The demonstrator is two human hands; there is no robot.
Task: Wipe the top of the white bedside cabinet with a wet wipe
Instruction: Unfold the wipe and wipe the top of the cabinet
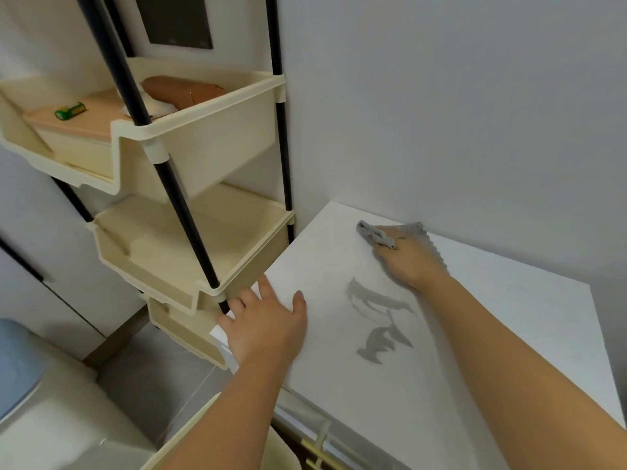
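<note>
The white bedside cabinet top [492,334] fills the right half of the view, set against the wall. My right hand [412,257] presses a crumpled grey wet wipe [375,235] flat on the top near its far edge by the wall. Grey wet streaks [376,317] mark the middle of the surface, just in front of that hand. My left hand [268,325] rests palm down on the cabinet's left edge, fingers spread, holding nothing.
A cream plastic shelf rack [190,239] with black poles stands right against the cabinet's left side; its upper tray holds a pink box, a green item and a brown pouch. A cabinet handle [322,435] shows at the front. A blue-lidded object [17,364] sits lower left.
</note>
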